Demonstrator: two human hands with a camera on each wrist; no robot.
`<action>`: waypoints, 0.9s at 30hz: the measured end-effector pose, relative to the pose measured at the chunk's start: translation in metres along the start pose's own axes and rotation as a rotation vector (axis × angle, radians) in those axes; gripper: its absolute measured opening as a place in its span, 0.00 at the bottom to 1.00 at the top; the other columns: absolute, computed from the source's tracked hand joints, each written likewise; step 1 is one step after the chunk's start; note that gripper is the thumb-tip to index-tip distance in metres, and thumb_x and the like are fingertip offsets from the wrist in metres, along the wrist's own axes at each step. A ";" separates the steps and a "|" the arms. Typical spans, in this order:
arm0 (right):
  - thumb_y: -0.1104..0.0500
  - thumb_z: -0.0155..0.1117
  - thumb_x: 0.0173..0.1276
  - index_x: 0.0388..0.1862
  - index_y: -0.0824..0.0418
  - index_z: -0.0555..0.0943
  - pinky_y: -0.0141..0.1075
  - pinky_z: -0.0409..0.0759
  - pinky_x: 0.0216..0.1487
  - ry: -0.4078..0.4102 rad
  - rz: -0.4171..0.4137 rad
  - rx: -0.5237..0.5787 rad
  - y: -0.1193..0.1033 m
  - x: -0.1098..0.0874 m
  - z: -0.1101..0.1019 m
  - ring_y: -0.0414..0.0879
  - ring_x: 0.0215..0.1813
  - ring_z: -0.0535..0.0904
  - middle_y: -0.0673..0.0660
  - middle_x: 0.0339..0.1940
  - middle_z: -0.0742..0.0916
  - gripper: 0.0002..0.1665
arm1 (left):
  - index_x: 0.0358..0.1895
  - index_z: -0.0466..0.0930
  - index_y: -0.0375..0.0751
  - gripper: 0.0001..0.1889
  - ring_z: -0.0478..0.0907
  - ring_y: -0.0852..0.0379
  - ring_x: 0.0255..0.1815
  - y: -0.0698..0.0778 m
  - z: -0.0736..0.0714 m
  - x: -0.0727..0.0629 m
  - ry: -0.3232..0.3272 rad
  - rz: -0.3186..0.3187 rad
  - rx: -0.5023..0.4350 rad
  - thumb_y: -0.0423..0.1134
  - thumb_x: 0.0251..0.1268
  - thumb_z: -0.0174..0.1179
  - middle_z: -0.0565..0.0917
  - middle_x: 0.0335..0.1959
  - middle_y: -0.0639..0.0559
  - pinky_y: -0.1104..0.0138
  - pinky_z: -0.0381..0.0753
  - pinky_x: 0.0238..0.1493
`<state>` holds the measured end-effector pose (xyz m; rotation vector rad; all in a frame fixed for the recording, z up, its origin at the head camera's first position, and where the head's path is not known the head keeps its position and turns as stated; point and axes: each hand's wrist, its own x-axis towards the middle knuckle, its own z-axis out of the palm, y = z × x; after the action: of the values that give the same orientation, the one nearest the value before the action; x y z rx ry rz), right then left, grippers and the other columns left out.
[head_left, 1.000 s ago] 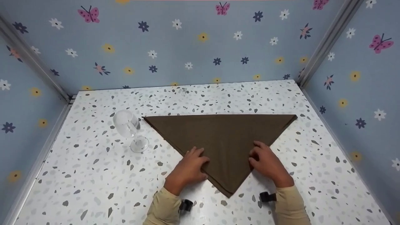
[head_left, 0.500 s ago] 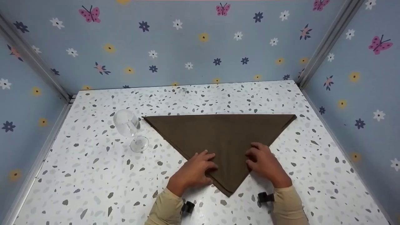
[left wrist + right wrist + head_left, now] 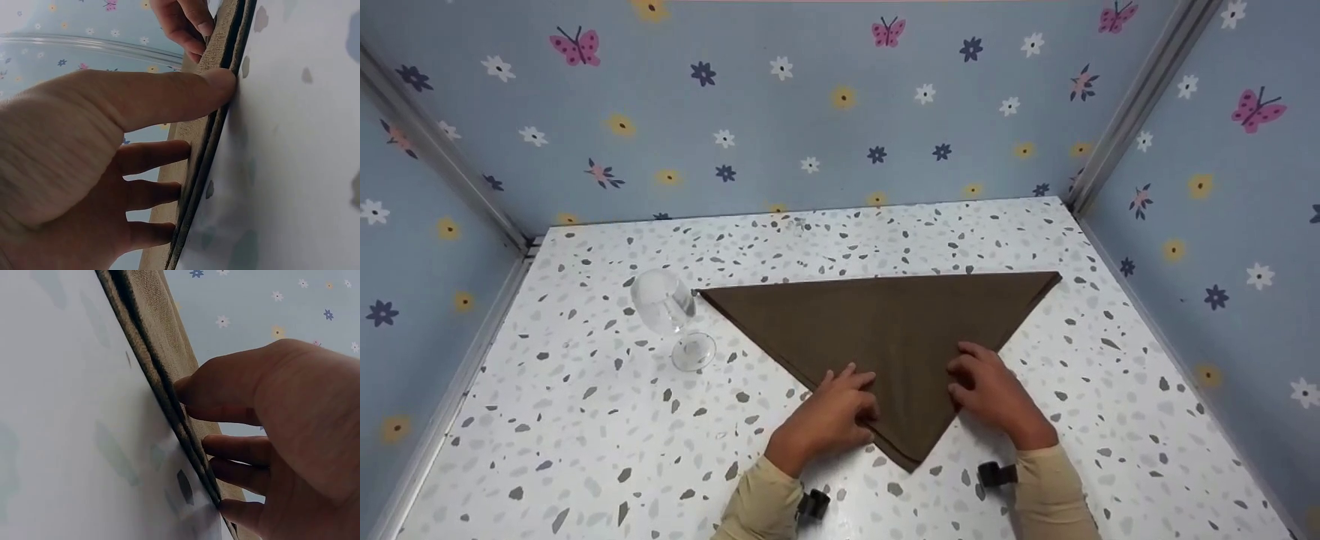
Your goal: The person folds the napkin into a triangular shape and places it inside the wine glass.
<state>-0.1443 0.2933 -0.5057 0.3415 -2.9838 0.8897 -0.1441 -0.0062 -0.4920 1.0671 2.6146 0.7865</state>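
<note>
A brown cloth napkin (image 3: 877, 322), folded into a layered triangle, lies flat on the table with one corner pointing toward me. My left hand (image 3: 826, 420) rests on its left slanting edge. In the left wrist view, the thumb (image 3: 216, 90) touches the folded edge while the other fingers are spread on the cloth. My right hand (image 3: 997, 394) lies at the opposite slanting edge. The right wrist view has its thumb and fingertips touching the napkin's top near the layered edge (image 3: 163, 382). Neither hand visibly pinches the cloth.
A clear stemmed glass (image 3: 694, 351) is left of the napkin, close to its left corner. The white speckled table (image 3: 585, 420) is bordered by blue patterned walls (image 3: 780, 112) at the back and both sides.
My left hand has slid a little right, further onto the napkin. The right hand has shifted slightly left. The head view has tilted slightly; the folded triangle keeps its shape.
</note>
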 end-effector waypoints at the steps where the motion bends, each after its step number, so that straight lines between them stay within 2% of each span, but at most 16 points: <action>1: 0.61 0.70 0.66 0.50 0.61 0.84 0.55 0.66 0.69 0.001 -0.003 0.002 0.000 0.000 0.000 0.63 0.73 0.65 0.65 0.72 0.72 0.14 | 0.36 0.89 0.47 0.06 0.55 0.33 0.76 0.000 0.000 0.000 -0.002 0.004 -0.004 0.36 0.56 0.72 0.72 0.70 0.45 0.35 0.51 0.71; 5: 0.61 0.69 0.67 0.51 0.62 0.84 0.56 0.67 0.68 0.002 0.001 0.007 -0.001 -0.002 0.000 0.63 0.73 0.65 0.65 0.72 0.72 0.14 | 0.37 0.90 0.48 0.03 0.55 0.31 0.76 -0.001 0.000 -0.001 -0.013 0.031 -0.018 0.38 0.62 0.70 0.73 0.69 0.45 0.33 0.51 0.70; 9: 0.61 0.68 0.68 0.52 0.62 0.83 0.56 0.66 0.69 -0.015 0.024 0.010 -0.002 -0.002 -0.002 0.62 0.73 0.65 0.65 0.72 0.72 0.15 | 0.37 0.91 0.48 0.05 0.55 0.30 0.75 -0.002 0.000 0.000 -0.014 0.046 0.008 0.41 0.67 0.67 0.73 0.69 0.45 0.32 0.52 0.68; 20: 0.60 0.67 0.69 0.53 0.62 0.83 0.56 0.65 0.70 -0.021 0.040 0.012 -0.003 0.000 -0.003 0.62 0.73 0.65 0.65 0.72 0.72 0.15 | 0.32 0.89 0.46 0.08 0.60 0.31 0.74 -0.001 0.001 0.002 0.025 0.048 0.096 0.42 0.70 0.65 0.76 0.66 0.46 0.33 0.58 0.66; 27: 0.60 0.65 0.71 0.51 0.62 0.84 0.57 0.65 0.69 -0.003 0.045 0.040 -0.005 0.001 -0.004 0.62 0.71 0.68 0.65 0.69 0.75 0.12 | 0.29 0.85 0.46 0.10 0.59 0.32 0.74 -0.002 0.001 0.002 0.040 0.033 0.010 0.39 0.71 0.62 0.78 0.64 0.46 0.33 0.54 0.68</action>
<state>-0.1445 0.2909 -0.4994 0.2772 -2.9919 0.9546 -0.1467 -0.0055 -0.4939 1.1118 2.6434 0.8111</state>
